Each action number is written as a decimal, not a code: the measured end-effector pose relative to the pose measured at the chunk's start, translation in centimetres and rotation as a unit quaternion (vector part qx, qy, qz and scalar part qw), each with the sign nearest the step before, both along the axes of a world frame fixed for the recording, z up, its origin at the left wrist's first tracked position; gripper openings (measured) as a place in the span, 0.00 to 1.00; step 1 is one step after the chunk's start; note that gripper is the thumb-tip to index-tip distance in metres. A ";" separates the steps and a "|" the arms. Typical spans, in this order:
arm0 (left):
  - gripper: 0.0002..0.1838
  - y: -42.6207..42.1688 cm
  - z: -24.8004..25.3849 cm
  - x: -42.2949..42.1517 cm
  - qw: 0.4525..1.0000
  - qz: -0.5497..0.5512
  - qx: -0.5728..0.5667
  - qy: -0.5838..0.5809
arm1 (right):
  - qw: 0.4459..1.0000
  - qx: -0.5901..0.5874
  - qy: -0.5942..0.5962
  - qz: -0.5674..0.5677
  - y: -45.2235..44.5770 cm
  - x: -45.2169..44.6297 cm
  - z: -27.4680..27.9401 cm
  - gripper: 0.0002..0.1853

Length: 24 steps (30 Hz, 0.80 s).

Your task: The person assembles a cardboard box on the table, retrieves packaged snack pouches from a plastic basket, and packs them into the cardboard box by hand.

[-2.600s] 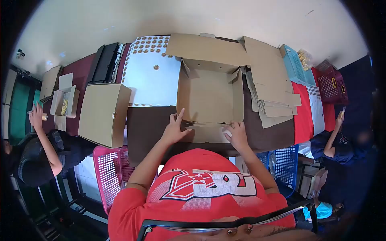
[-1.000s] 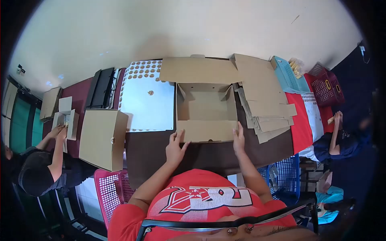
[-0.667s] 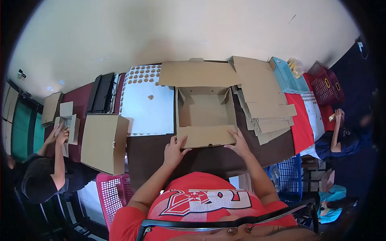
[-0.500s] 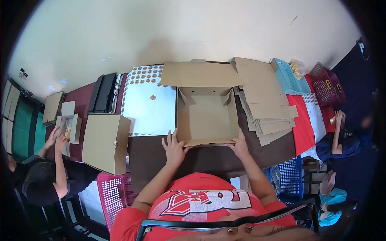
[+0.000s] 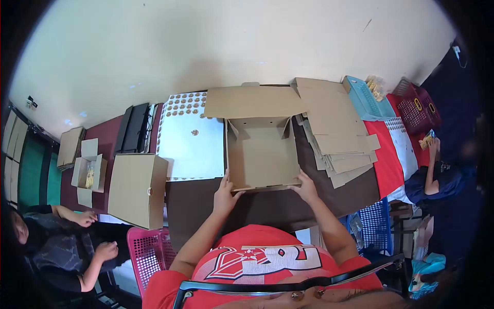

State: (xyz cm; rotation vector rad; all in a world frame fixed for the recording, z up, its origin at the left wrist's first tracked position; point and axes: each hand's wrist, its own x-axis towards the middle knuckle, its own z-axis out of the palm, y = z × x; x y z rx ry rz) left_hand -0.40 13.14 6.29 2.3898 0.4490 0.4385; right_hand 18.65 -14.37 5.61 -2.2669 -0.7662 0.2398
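An open brown cardboard box (image 5: pixel 262 159) lies in front of me, its lid flap (image 5: pixel 254 102) folded back toward the wall. At the near left corner, my left hand (image 5: pixel 225 196) grips the box wall, with the thumb along the front edge. My right hand (image 5: pixel 306 188) holds the near right corner in the same way. Nothing lies inside the box. To its left is a white sticker sheet (image 5: pixel 190 149) with rows of round brown stickers. Flat cardboard blanks (image 5: pixel 334 118) are stacked at its right.
A closed cardboard box (image 5: pixel 131 185) stands left, beyond it a small open box (image 5: pixel 96 172) with packets. At the right are a light-blue basket (image 5: pixel 368 100) and a maroon basket (image 5: pixel 417 110). Pink (image 5: pixel 146 252) and blue crates (image 5: pixel 375 226) flank me. Co-workers sit at both sides.
My left fingers have closed from spread onto the box corner. The left co-worker's hands have come away from the small box. At the right, a person's hand now holds up a packet.
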 end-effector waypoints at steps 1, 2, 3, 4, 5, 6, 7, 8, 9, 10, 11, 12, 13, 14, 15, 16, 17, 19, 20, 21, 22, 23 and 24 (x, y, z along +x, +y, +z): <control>0.16 0.2 -0.3 -0.4 1.000 0.010 -0.005 -0.028 | 0.999 0.033 0.029 -0.018 -0.7 0.1 -0.3 0.18; 0.16 0.4 -0.8 -0.8 0.998 0.020 -0.011 -0.055 | 0.996 0.065 0.057 -0.036 -1.4 0.0 -0.7 0.18; 0.16 0.5 -0.9 -1.3 0.998 0.020 -0.010 -0.057 | 0.996 0.067 0.055 -0.036 -2.3 -0.3 -2.0 0.18; 0.15 0.6 -0.9 -1.9 0.999 0.014 -0.027 -0.024 | 0.994 0.089 0.035 -0.046 -3.1 -0.9 -3.3 0.19; 0.15 0.6 -0.9 -2.3 0.999 0.008 -0.043 0.010 | 0.992 0.112 0.016 -0.056 -3.6 -1.1 -4.7 0.21; 0.15 0.6 -0.7 -2.3 0.999 0.008 -0.041 0.011 | 0.988 0.131 0.014 -0.078 -3.2 -2.1 -3.7 0.19; 0.14 0.5 -0.5 -2.2 0.999 0.010 -0.049 0.004 | 0.988 0.133 0.015 -0.080 -3.0 -2.4 -2.9 0.19; 0.13 0.4 -0.2 -2.1 0.998 0.009 -0.056 -0.003 | 0.991 0.092 0.033 -0.088 -2.9 -2.4 -2.1 0.16; 0.13 0.4 -0.4 -2.3 0.999 0.002 -0.053 -0.002 | 0.992 0.052 0.050 -0.099 -2.8 -2.4 -1.9 0.15; 0.13 0.4 -0.4 -2.3 0.999 0.005 -0.040 0.013 | 0.991 0.056 0.049 -0.108 -2.9 -2.3 -1.9 0.15; 0.14 0.4 -0.3 -2.1 0.999 0.006 -0.026 0.027 | 0.992 0.077 0.045 -0.090 -3.0 -2.0 -2.1 0.15; 0.15 0.0 0.6 -2.0 0.999 0.003 -0.049 0.013 | 0.992 0.097 0.041 -0.071 -3.0 -1.9 -1.9 0.15; 0.15 -0.2 0.5 -1.9 0.999 -0.008 -0.044 0.013 | 0.991 0.102 0.040 -0.083 -3.1 -1.8 -1.7 0.15; 0.17 -0.4 0.2 -2.1 0.999 0.015 -0.016 0.030 | 0.993 0.084 0.047 -0.074 -3.2 -1.8 -1.5 0.17; 0.18 -0.7 -0.1 -2.2 0.998 0.039 0.012 0.047 | 0.994 0.068 0.054 -0.066 -3.3 -2.0 -1.2 0.20; 0.22 -1.4 1.0 -2.5 0.995 0.051 -0.049 0.069 | 0.993 0.073 0.051 -0.078 -3.2 -2.6 -0.8 0.20; 0.22 -2.1 0.9 -2.6 0.996 0.041 -0.045 0.067 | 0.985 0.129 0.074 -0.090 -3.1 -3.5 -0.4 0.25; 0.24 -3.5 0.3 -3.3 0.993 0.077 0.069 -0.048 | 0.972 0.187 0.095 -0.108 -3.4 -5.2 -1.1 0.29; 0.24 -4.2 -0.4 -3.7 0.993 0.076 0.068 -0.055 | 0.969 0.188 0.116 -0.113 -3.8 -6.4 -2.1 0.33; 0.24 -4.8 -0.5 -3.9 0.994 0.068 0.069 -0.052 | 0.965 0.190 0.137 -0.119 -4.2 -7.4 -2.5 0.37; 0.24 -5.5 -0.6 -4.0 0.990 0.038 0.102 -0.093 | 0.964 0.188 0.161 -0.097 -4.9 -8.5 -1.8 0.37; 0.24 -6.1 -0.5 -3.9 0.982 0.007 0.135 -0.134 | 0.963 0.191 0.161 -0.106 -6.1 -8.9 -2.7 0.37; 0.23 -6.9 -0.4 -3.6 0.978 -0.025 0.141 -0.151 | 0.984 0.137 0.103 -0.050 -7.4 -9.3 -3.7 0.36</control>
